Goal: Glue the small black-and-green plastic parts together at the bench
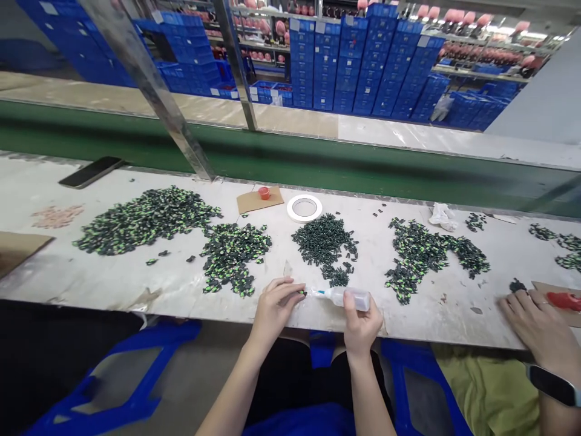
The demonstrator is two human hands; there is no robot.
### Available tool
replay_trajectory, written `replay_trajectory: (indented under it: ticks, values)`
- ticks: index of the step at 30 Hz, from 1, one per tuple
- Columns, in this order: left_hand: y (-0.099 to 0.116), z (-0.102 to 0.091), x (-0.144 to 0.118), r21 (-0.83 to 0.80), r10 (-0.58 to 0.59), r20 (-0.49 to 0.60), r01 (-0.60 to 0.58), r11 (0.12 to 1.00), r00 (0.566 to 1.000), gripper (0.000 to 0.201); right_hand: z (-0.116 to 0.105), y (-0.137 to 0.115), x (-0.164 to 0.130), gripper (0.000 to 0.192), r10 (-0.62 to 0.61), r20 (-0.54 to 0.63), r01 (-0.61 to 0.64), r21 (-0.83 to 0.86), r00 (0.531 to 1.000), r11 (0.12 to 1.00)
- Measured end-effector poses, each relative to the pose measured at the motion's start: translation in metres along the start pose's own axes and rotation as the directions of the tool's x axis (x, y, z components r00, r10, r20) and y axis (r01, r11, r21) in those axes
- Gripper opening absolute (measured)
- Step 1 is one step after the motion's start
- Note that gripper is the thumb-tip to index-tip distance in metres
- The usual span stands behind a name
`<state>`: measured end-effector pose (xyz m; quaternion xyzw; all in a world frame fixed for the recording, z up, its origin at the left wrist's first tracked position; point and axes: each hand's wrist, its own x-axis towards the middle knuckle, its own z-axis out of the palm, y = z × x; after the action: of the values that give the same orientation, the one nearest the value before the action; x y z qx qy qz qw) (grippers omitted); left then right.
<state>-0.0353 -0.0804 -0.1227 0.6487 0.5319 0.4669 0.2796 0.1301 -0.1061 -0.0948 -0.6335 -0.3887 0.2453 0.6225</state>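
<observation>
Your left hand (275,306) pinches a small black-and-green piece (302,293) between fingertips and thumb, at the table's (91,284) near edge. Your right hand (361,324) is closed around a clear bottle (349,297), lying sideways with its blue nozzle (318,293) pointing left, the tip just beside the piece. Beyond your grip lies a dark pile (324,242); up and left of it sits a green-speckled pile (233,254), and further left a bigger heap (145,218). Right of the bottle spreads another pile (422,254). A tape ring (304,208) and a red cap (264,192) on cardboard (249,201) sit farther back. A co-worker's hand (535,324) rests flat on the table far to your right.
</observation>
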Motion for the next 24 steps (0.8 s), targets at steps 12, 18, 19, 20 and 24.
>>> replay_trajectory:
  ticks: [12, 18, 19, 20, 24]
  values:
    - [0.0098, -0.0013, 0.0032, -0.142, -0.243, -0.034, 0.236, 0.961, 0.969, 0.019, 0.0078, 0.0061, -0.0026, 0.033, -0.202, 0.134, 0.227, -0.216, 0.97, 0.95]
    - [0.0106, -0.0015, 0.0031, -0.178, -0.257, -0.013, 0.251, 0.951, 0.966, 0.015, 0.0104, 0.0008, -0.0029, 0.034, -0.199, 0.159, 0.232, -0.223, 0.967, 0.947]
    - [0.0107, -0.0017, 0.0027, -0.188, -0.256, -0.008, 0.25, 0.95, 0.967, 0.014, 0.0106, 0.0003, -0.003, 0.034, -0.19, 0.159, 0.223, -0.224, 0.969, 0.949]
    - [0.0107, -0.002, 0.0022, -0.198, -0.256, -0.002, 0.25, 0.948, 0.967, 0.014, 0.0105, 0.0, -0.0029, 0.034, -0.182, 0.159, 0.214, -0.224, 0.97, 0.951]
    - [0.0106, -0.0033, 0.0008, -0.209, -0.243, 0.017, 0.241, 0.948, 0.97, 0.014, 0.0094, 0.0011, -0.0019, 0.033, -0.161, 0.145, 0.19, -0.215, 0.976, 0.958]
